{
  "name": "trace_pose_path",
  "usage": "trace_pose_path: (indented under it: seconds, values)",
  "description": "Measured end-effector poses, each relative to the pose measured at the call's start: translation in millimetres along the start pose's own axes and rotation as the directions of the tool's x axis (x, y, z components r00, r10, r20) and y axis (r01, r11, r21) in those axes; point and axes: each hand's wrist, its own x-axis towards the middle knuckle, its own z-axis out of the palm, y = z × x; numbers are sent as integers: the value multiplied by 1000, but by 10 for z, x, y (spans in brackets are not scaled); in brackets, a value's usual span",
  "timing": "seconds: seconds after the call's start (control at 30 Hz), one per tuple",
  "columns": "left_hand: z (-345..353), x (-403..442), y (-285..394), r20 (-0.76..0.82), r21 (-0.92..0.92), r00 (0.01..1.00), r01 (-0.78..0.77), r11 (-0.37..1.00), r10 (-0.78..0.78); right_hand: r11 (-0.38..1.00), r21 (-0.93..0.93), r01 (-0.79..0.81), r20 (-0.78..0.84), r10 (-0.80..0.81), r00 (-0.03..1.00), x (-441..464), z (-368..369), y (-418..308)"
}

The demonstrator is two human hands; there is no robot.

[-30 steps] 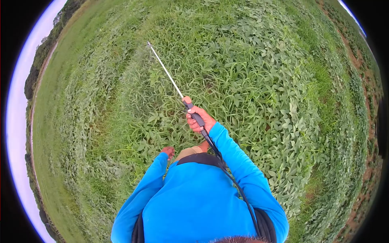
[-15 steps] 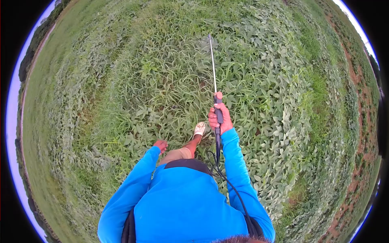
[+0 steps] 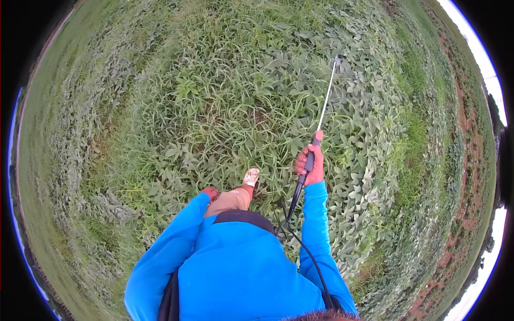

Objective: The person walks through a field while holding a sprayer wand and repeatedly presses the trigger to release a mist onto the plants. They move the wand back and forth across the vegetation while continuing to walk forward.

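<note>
So in the head view the right hand (image 3: 312, 165) is wrapped snugly round the dark handle of a spray wand (image 3: 327, 96), its thin tube angled out over the leafy plants (image 3: 369, 128), while the left hand (image 3: 211, 193) hangs by the thigh, can't tell how open.

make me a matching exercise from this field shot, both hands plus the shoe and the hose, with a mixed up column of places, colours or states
Column one
1. right hand
2. left hand
3. shoe
4. hose

Column two
A. black and curving, partly in front of the right sleeve
B. closed around the sprayer handle
C. pale, at the end of the bare lower leg
D. beside the tan shorts

Right pairs: 1-B, 2-D, 3-C, 4-A
</note>
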Motion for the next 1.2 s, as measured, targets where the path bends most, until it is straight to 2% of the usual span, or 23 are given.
trace_pose_path:
  seconds: [0.03, 0.07, 0.13, 0.27, 0.33, 0.4, 0.47, 0.53, 0.6, 0.67, 0.73, 0.8, 0.87, 0.93, 1.0, 1.03, 1.07, 1.13, 1.2]
  values:
    - [-40, -10, 244, 2, -51, 994, 105, 993, -105, 998, 44, -48, 10, 48, 999, 82, 60, -57]
    - [-84, 64, 415, 3, -63, 994, 106, 992, -106, 998, 34, -54, 10, 54, 998, 181, 115, -111]
    - [-172, 246, 683, 35, -109, 997, 68, 992, -64, 971, 76, -227, 173, 211, 962, 390, 250, -202]
    - [-294, 638, 1128, -14, -193, 1000, -25, 981, 23, 877, 69, -475, 338, 427, 838, 820, 646, -259]
    - [-378, 739, 1380, -44, -181, 999, -17, 983, 9, 856, 32, -517, 380, 468, 798, 1031, 829, -238]
    - [-450, 827, 1532, -36, -226, 999, -37, 973, 29, 781, -18, -625, 433, 569, 699, 1182, 1031, -197]
    - [-515, 893, 1664, -26, -193, 1000, -4, 981, -1, 773, -63, -631, 433, 591, 681, 1328, 1198, -172]
    - [-593, 920, 1757, -15, -185, 1000, 22, 982, -25, 732, -118, -671, 459, 639, 617, 1444, 1362, -187]
    - [-672, 924, 1796, 0, -186, 1000, 20, 982, -21, 747, -153, -647, 465, 632, 619, 1536, 1502, -262]
    - [-723, 920, 1815, 13, -188, 1000, 15, 982, -13, 772, -172, -612, 407, 621, 669, 1592, 1623, -322]
    - [-798, 842, 1917, 39, -169, 997, 78, 983, -73, 777, -171, -606, 404, 616, 676, 1642, 1676, -387]
    - [-832, 799, 1948, 10, -183, 997, 75, 980, -74, 841, -187, -507, 322, 540, 777, 1637, 1708, -456]
    - [-882, 826, 1924, 23, -203, 996, 88, 975, -85, 858, -170, -484, 312, 513, 800, 1651, 1671, -527]
    - [-919, 897, 1840, 47, -206, 998, 41, 978, -32, 892, -111, -438, 284, 451, 846, 1654, 1611, -596]
    - [-919, 971, 1800, 62, -234, 996, 81, 969, -68, 905, -103, -412, 268, 424, 865, 1662, 1517, -675]
    - [-904, 997, 1797, 36, -315, 998, 66, 947, -58, 918, -78, -389, 241, 396, 886, 1644, 1487, -720]
    - [-898, 1020, 1792, 41, -315, 998, 57, 947, -46, 930, -55, -365, 213, 368, 905, 1624, 1460, -774]
    - [-904, 989, 1842, 53, -324, 998, 42, 945, -27, 946, -69, -316, 204, 323, 924, 1571, 1444, -885]
    - [-887, 982, 1901, 38, -331, 999, 45, 943, -35, 948, 24, -318, 186, 309, 933, 1560, 1386, -984]
